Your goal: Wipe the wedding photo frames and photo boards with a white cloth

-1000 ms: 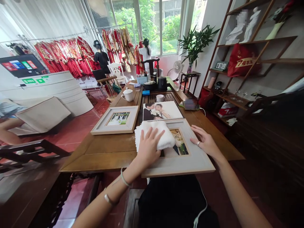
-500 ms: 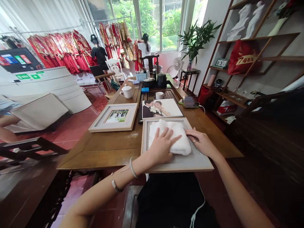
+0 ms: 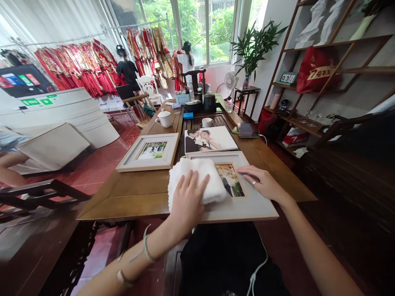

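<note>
My left hand (image 3: 189,198) lies flat with fingers stretched on a folded white cloth (image 3: 197,174), pressing it against a picture frame (image 3: 243,211). The cloth covers the left part of this frame and hangs over its left edge. A photo (image 3: 236,183) shows in the frame's grey mat, partly hidden by the cloth. My right hand (image 3: 262,181) rests on the frame's right side, fingers extended, fingertips near the photo's upper right corner. Beyond the frame lies a flat print of a couple (image 3: 212,139). A second framed photo (image 3: 151,151) lies to the left.
On the wooden table (image 3: 132,197) stand a lidded white cup (image 3: 164,119), a small white cup (image 3: 207,122), a black kettle (image 3: 210,102) and a blue box (image 3: 188,115). A phone-like device (image 3: 248,130) with a white cable lies at the right. Two people stand by red garments (image 3: 74,68).
My left hand has moved left with the cloth, uncovering part of the photo in the frame. My right hand stays at about the same place on the frame.
</note>
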`<act>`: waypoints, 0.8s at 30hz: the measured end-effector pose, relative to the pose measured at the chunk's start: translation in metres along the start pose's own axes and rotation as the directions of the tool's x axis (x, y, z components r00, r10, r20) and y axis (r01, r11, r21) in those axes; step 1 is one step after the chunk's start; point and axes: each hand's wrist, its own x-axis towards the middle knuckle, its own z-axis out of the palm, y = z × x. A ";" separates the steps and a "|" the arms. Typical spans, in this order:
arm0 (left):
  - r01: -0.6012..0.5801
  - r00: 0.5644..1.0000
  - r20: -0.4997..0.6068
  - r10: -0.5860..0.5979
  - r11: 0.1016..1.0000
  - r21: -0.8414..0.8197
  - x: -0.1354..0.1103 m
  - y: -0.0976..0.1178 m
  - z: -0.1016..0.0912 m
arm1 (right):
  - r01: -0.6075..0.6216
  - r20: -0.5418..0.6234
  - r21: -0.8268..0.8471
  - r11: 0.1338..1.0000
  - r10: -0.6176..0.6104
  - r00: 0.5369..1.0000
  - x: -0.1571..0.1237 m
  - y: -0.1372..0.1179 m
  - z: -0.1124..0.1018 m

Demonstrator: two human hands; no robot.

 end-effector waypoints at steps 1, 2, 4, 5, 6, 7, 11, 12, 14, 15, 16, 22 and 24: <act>-0.017 1.000 -0.014 0.017 1.000 -0.007 0.012 -0.005 0.002 | -0.005 0.011 0.022 1.000 0.005 1.000 0.000 0.002 -0.001; -0.034 0.999 -0.033 0.034 0.999 -0.018 0.024 -0.008 0.004 | -0.011 0.019 0.043 0.999 0.010 1.000 0.000 0.004 -0.001; -0.069 0.995 -0.072 0.065 0.997 -0.046 0.045 -0.012 0.007 | -0.018 0.026 0.068 0.998 0.016 1.000 0.001 0.008 -0.002; -0.082 0.993 -0.084 0.077 0.995 -0.060 0.053 -0.011 0.009 | -0.017 0.027 0.069 0.997 0.015 1.000 0.001 0.010 -0.002; -0.095 0.992 -0.088 0.089 0.993 -0.071 0.059 -0.009 0.010 | -0.014 0.030 0.063 0.998 0.012 0.999 0.001 0.011 -0.002; -0.106 0.991 -0.085 0.099 0.991 -0.080 0.063 -0.007 0.012 | -0.011 0.036 0.052 0.999 0.009 0.999 0.002 0.012 -0.002; -0.133 0.991 -0.035 0.130 0.987 -0.095 0.059 0.008 0.014 | -0.036 0.039 -0.019 0.999 0.037 0.999 0.005 0.010 0.003; -0.144 0.990 -0.019 0.143 0.984 -0.101 0.054 0.010 0.014 | -0.044 0.027 -0.040 0.998 0.045 0.999 0.006 0.008 0.005; -0.175 0.984 0.010 0.177 0.978 -0.118 0.042 0.013 0.012 | -0.044 -0.005 -0.075 0.996 0.044 0.999 0.007 0.007 0.010; -0.195 0.980 0.019 0.199 0.973 -0.127 0.035 0.014 0.011 | -0.037 -0.017 -0.085 0.996 0.036 0.999 0.008 0.006 0.012; -0.215 0.975 0.020 0.219 0.967 -0.135 0.027 0.014 0.009 | -0.028 -0.025 -0.091 0.995 0.026 0.999 0.009 0.006 0.013; -0.264 0.958 0.061 0.279 0.947 -0.182 -0.026 0.017 -0.005 | 0.014 -0.028 -0.099 0.995 -0.017 0.999 0.009 0.008 0.015; -0.249 0.960 0.082 0.268 0.949 -0.193 -0.047 0.016 -0.009 | 0.013 -0.034 -0.108 0.994 -0.016 0.999 0.008 0.007 0.015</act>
